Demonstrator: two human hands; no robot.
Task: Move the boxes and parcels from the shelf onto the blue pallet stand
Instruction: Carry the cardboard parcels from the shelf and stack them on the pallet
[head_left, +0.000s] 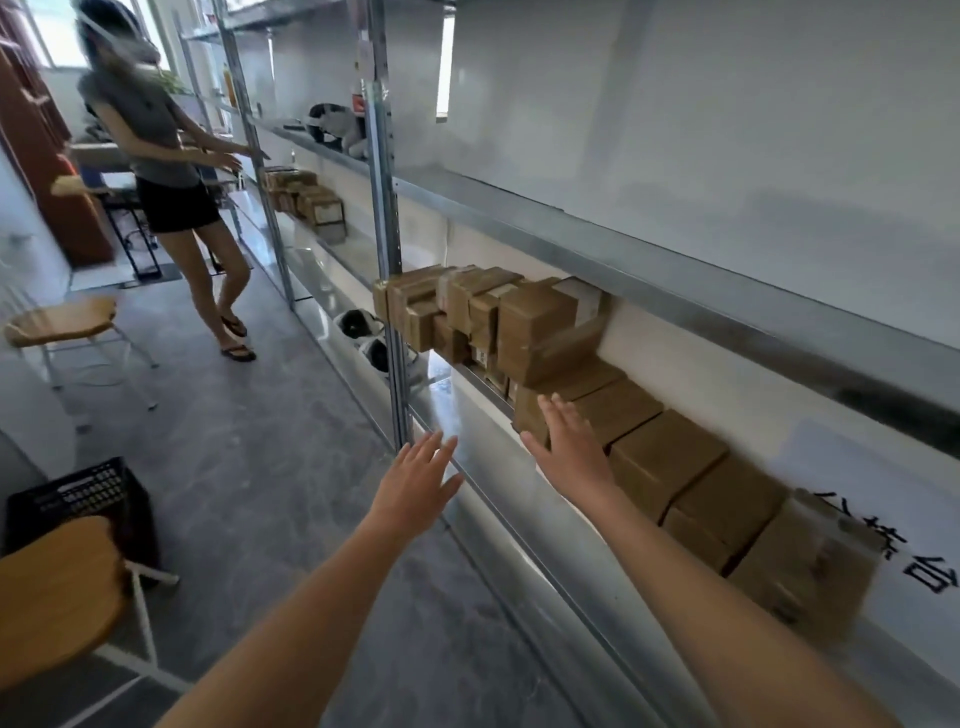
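Note:
Brown cardboard boxes stand in a row on a metal shelf (519, 525) that runs along the white wall. A taller stack of boxes (498, 317) stands behind a steel upright. A low row of boxes (670, 462) stretches to the right of it. My right hand (569, 441) is flat, fingers straight, against the front of the leftmost box (597, 400) of the low row. My left hand (415, 480) hovers open in front of the shelf edge, touching nothing. No blue pallet stand is in view.
Another person (166, 171) stands further down the aisle by the shelf. More boxes (306, 200) sit on the shelf beside that person. Wooden stools (62, 319) (52, 597) and a black crate (78, 499) stand at the left. A steel upright (387, 234) rises just left of the stack.

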